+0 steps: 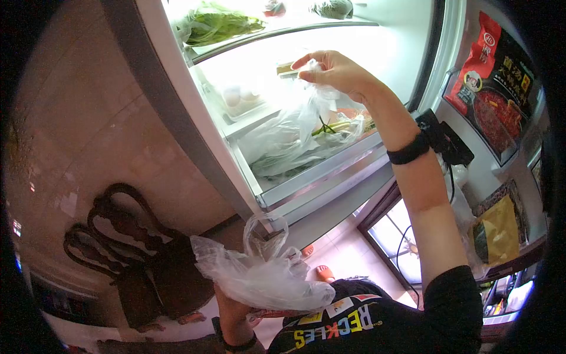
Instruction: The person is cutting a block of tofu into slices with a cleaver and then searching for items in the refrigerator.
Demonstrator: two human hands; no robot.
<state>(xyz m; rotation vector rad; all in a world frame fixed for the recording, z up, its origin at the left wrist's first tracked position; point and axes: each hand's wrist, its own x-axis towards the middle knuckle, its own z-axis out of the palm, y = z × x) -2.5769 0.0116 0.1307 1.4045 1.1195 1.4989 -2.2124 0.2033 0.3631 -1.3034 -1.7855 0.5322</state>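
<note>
My right hand (333, 74) reaches into the lit fridge, its fingers pinching the top of a clear plastic bag (295, 127). This bag lies in the fridge's lower drawer (330, 174), with green stalks (333, 127) showing beside and through the film. Low in front of my body, my left hand (233, 304) is closed on a crumpled clear plastic bag (259, 274). The film hides most of its fingers, and what the bag contains cannot be made out.
Leafy greens (218, 23) rest on the glass shelf above. Round pale items, perhaps eggs (233, 95), sit at the drawer's left. The fridge door on the right holds a red-black food packet (495, 88) and a yellow packet (498, 230). Dark wooden chairs (159, 271) stand at left.
</note>
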